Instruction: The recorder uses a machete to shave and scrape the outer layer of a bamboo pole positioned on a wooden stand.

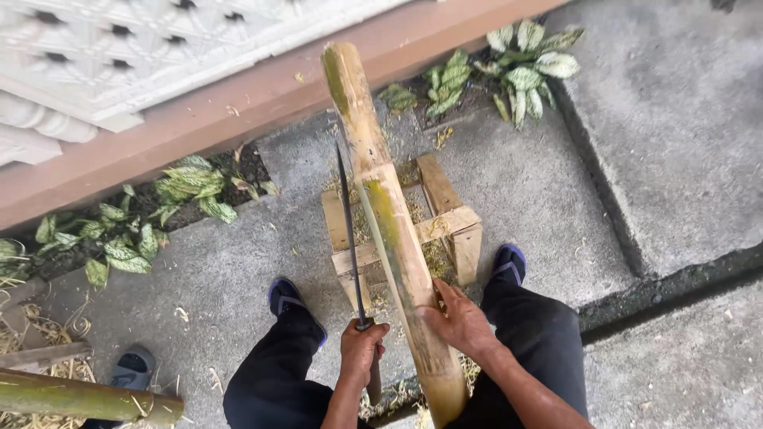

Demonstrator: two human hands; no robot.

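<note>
On concrete (556, 199), the right hand (461, 322) clasps bamboo (393, 230) steady on a stool (445, 218) while the left hand (362, 345) grips a knife (350, 230) against it.

Bamboo pole (395, 230) was tan-yellow, with green streaks near top end and along middle. Knife blade (348, 230) was dark grey, handle brown. Wooden stool (445, 218) was pale raw wood, strewn with yellowish shavings. Trousers (532, 334) were black; sandals (509, 262) blue with black. Ground (540, 183) was grey concrete, darker along cracks. Plants (520, 67) had green leaves mottled with white. Ledge (238, 103) was reddish brown; screen (119, 48) above it was white with pierced pattern. Second bamboo (87, 397), lower left, was olive green.
</note>
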